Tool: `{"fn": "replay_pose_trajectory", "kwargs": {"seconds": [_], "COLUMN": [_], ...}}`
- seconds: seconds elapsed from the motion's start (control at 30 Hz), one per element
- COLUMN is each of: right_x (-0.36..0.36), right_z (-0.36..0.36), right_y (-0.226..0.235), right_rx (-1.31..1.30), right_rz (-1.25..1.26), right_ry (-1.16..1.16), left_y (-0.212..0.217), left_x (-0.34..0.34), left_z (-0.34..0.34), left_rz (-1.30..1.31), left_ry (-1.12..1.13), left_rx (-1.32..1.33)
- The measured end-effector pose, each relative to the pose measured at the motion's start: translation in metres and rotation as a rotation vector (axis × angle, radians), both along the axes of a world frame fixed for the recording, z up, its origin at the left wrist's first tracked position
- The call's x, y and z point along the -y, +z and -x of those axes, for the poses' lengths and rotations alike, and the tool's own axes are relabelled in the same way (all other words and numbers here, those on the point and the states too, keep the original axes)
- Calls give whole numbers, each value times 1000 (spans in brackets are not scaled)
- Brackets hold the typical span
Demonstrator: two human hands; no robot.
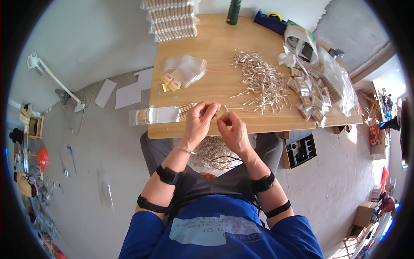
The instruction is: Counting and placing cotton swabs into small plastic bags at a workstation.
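Observation:
My left hand and my right hand are close together over the table's near edge, both with fingers pinched. Between their fingertips is a small pale, thin piece, too small to make out. Just left of my left hand lies a clear packet with a white card and cotton swabs, more swabs fanning out at its right end. Beyond my right hand spreads a loose pile of cotton swabs.
On the wooden table are clear bags, yellow labels, stacked swab packs, a green bottle, a blue tape dispenser and small packed boxes. More swabs lie in a container below the edge.

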State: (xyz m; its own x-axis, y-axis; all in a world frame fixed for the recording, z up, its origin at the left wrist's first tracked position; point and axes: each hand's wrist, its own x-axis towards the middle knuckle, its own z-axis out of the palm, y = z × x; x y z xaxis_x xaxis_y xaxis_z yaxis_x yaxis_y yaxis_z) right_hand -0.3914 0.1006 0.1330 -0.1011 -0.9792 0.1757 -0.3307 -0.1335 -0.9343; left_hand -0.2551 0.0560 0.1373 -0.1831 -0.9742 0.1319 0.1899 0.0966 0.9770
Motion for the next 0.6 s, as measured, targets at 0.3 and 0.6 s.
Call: {"fn": "replay_pose_trajectory", "kwargs": {"seconds": [0.3, 0.6], "right_x": [-43, -52], "right_z": [11, 13], "right_y": [-8, -7], "right_rx": [161, 432], "right_rz": [-161, -348], "right_ry": [118, 370], "left_y": [-16, -14], "left_x": [-50, -63], "left_z": [0, -12], "left_rz": [-200, -214], "left_ry": [-91, -146], "left_rx": [-67, -101]}}
